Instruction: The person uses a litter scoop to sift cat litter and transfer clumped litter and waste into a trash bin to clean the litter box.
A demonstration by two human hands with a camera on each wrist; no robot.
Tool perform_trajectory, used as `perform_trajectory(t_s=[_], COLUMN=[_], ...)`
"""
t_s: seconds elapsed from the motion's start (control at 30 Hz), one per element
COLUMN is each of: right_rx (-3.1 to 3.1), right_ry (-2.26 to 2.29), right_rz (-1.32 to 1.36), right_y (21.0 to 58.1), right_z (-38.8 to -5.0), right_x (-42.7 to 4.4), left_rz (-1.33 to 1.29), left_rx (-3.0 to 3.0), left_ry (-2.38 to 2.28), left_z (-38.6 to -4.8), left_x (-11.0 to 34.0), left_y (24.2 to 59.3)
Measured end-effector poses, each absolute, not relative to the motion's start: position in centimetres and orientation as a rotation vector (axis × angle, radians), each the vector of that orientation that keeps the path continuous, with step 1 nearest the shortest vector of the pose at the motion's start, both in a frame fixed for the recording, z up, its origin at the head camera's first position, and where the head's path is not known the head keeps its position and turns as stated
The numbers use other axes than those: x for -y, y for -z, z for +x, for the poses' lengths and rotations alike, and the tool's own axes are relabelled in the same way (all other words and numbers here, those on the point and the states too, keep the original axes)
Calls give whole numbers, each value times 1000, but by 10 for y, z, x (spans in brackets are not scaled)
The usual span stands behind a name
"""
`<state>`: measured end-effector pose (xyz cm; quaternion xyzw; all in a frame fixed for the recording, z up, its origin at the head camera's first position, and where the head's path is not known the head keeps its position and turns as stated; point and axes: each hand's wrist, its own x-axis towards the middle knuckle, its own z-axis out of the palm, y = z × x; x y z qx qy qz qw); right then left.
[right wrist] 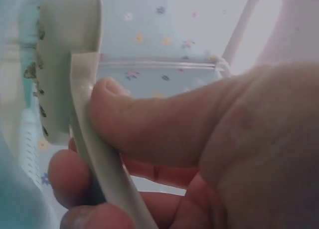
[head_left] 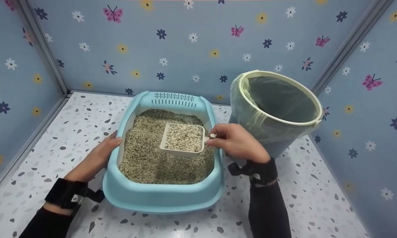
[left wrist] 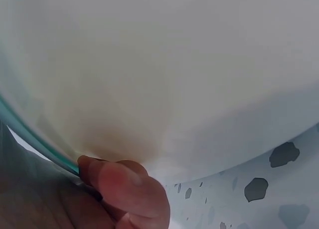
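A light-blue litter box filled with greenish-brown granular litter stands on the table. Over the litter, my right hand holds a pale litter scoop by its handle, and lighter granules lie heaped in the scoop. The right wrist view shows the thumb on one side of the handle and fingers curled round the other. My left hand grips the box's left rim, its thumb on top; in the left wrist view its curled fingers show beneath the rim.
A bin lined with a thin yellowish bag stands right of the litter box, tilted in view. The speckled white table is enclosed by blue panels with flowers and butterflies at the back and sides.
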<state>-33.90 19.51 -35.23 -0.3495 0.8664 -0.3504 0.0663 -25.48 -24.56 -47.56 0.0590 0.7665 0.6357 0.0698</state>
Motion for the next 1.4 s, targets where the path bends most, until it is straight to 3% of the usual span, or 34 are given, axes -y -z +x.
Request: perform_trajectory(t_s=[1.4], right_rx=[-2605], right_ry=[978], right_rz=[-1056], right_y=[354], right_z=[-339], right_x=[-195], left_rz=[186], left_rx=[-2349], left_ry=[-1894], left_z=[-256], left_x=[240], left_y=[479])
